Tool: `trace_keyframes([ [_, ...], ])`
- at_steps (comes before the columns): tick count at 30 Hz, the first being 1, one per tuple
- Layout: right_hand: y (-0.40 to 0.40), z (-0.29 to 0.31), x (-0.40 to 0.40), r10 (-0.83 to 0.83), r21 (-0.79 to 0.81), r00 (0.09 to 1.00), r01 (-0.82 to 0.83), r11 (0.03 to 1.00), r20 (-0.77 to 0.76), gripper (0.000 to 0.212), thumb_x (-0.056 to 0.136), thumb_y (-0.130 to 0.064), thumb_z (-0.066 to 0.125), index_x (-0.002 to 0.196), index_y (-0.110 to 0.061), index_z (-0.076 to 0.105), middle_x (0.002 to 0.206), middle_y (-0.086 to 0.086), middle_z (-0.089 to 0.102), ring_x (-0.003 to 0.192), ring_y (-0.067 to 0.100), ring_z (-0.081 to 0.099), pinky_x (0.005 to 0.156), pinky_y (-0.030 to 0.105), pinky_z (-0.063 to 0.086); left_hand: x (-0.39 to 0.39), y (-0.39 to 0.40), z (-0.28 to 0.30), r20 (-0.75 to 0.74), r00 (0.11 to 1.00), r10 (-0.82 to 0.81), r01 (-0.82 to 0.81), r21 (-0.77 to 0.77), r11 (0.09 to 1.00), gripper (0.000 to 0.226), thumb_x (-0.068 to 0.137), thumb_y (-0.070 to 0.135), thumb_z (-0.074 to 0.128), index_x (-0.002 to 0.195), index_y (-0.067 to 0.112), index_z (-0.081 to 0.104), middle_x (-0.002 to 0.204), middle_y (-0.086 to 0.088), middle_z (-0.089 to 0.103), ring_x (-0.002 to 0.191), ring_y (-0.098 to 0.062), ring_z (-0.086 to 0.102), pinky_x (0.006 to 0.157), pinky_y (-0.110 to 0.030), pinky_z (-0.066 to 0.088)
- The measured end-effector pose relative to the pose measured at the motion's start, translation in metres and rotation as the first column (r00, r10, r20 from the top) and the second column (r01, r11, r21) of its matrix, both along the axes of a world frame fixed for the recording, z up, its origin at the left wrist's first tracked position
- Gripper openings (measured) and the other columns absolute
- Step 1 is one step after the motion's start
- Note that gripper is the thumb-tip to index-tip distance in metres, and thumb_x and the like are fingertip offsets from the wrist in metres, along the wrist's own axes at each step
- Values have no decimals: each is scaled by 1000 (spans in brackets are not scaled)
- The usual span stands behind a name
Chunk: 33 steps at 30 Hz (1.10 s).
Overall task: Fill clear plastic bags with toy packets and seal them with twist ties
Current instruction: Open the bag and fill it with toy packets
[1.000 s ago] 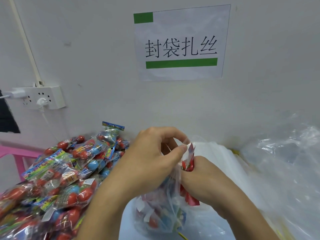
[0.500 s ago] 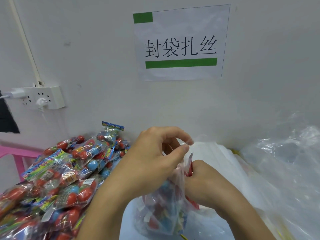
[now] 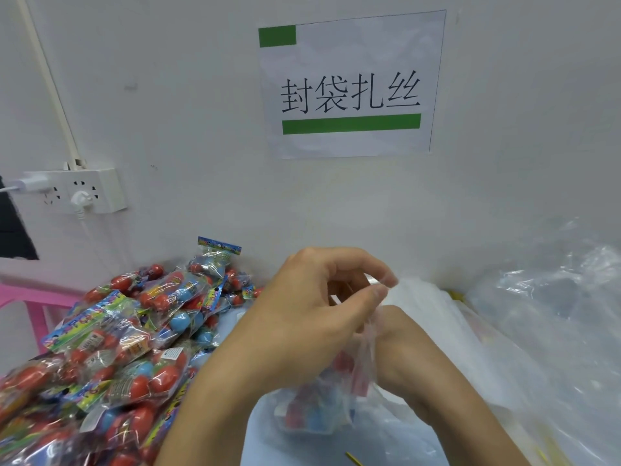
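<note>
I have the small clear plastic bag (image 3: 322, 398) of red and blue toy packets hanging between my two hands, low and centre, just above the pale blue table (image 3: 386, 442). Its long axis runs near upright — the filled belly sags below, the gathered neck rises into my fingers. My left hand (image 3: 312, 317) sits on top and nearer the camera, thumb and forefinger pinched together on a wisp of clear film at the mouth of the bag. My right hand (image 3: 400, 344) is tucked under and behind it, closed around the neck; most of its fingers are hidden by the left hand, so I cannot tell exactly how they grip. I judge the neck is bunched and wants a tie next, and the left hand seems the freer one to fetch it. A thin yellow strip (image 3: 353, 459) lies on the table just below the bag — possibly a twist tie, though I cannot be sure.

To my left a big heap of colourful toy packets (image 3: 111, 351) covers the table. To my right lies crumpled clear plastic sheeting (image 3: 544, 314). Ahead stands a white wall with a white paper sign (image 3: 349, 85) carrying green bars, and a white power strip (image 3: 84, 190) at left.
</note>
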State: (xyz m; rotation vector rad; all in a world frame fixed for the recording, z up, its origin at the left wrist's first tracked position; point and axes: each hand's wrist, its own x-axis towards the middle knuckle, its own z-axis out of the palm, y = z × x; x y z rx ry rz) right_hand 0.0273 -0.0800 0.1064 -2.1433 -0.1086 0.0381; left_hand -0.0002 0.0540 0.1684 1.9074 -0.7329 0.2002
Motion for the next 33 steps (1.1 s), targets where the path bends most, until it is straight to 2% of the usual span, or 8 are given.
trace_keyframes([
  [3, -2, -6, 4, -21, -12, 1000, 21, 1000, -13, 14, 86, -32, 57, 84, -20, 61, 92, 4, 70, 89, 24, 69, 77, 37, 60, 2, 2, 0, -12, 1000, -25, 24, -42, 999, 12, 89, 22, 64, 93, 22, 75, 65, 2, 67, 60, -12, 61, 63, -39, 53],
  [9, -9, -1, -1, -18, 120, 998, 25, 992, -58, 41, 81, -58, 72, 74, -18, 74, 64, -5, 70, 59, 10, 66, 56, 26, 54, 13, 15, -4, -51, 997, 62, -67, -107, 992, 22, 92, 36, 61, 95, 18, 74, 73, -5, 72, 65, -16, 67, 62, -25, 54],
  [13, -11, 5, -7, 37, 223, 998, -24, 974, -51, 34, 84, -53, 69, 67, -24, 77, 55, -6, 66, 50, 4, 59, 51, 16, 47, 34, 35, -26, -51, 908, 416, -398, 207, 894, 16, 96, 40, 55, 101, 32, 68, 97, 13, 71, 91, -6, 65, 79, -24, 50],
  [16, -13, 6, -7, 30, 220, 998, -15, 975, -64, 39, 89, -46, 68, 63, -18, 74, 55, -5, 65, 50, 5, 58, 51, 16, 44, 47, 49, -45, -253, 783, 568, -407, 481, 776, 62, 92, 66, 35, 140, 27, 45, 139, 3, 54, 115, -14, 55, 83, -28, 39],
  [18, -13, 5, -6, 25, 218, 997, -8, 976, -77, 39, 92, -42, 66, 67, -13, 73, 60, 2, 68, 55, 11, 61, 55, 19, 45, 49, 55, -54, -418, 670, 614, -391, 504, 770, 87, 81, 80, 20, 146, 25, 36, 138, 1, 51, 111, -21, 55, 80, -31, 42],
  [23, -12, 5, -5, 41, 195, 995, -23, 980, -86, 36, 95, -42, 62, 84, -11, 77, 85, 13, 77, 82, 26, 74, 78, 40, 58, 54, 57, -75, -681, 522, 514, -374, 359, 855, 88, 82, 84, 14, 143, 29, 46, 121, -10, 62, 95, -28, 65, 85, -39, 56],
  [27, -14, 6, -6, 43, 215, 997, -27, 976, -71, 35, 93, -39, 64, 61, -30, 75, 59, -1, 67, 57, 13, 62, 57, 27, 51, 56, 55, -84, -786, 510, 350, -291, 225, 930, 83, 84, 83, 25, 128, 23, 62, 109, -16, 71, 89, -30, 69, 81, -43, 61],
  [33, -17, 4, -5, 2, 89, 996, 6, 996, -92, 51, 90, -50, 63, 101, 0, 68, 92, 18, 73, 81, 35, 72, 82, 44, 60, 54, 52, -82, -798, 574, 185, -183, 95, 979, 65, 88, 76, 38, 109, 26, 74, 113, -23, 68, 77, -31, 67, 80, -52, 60],
])
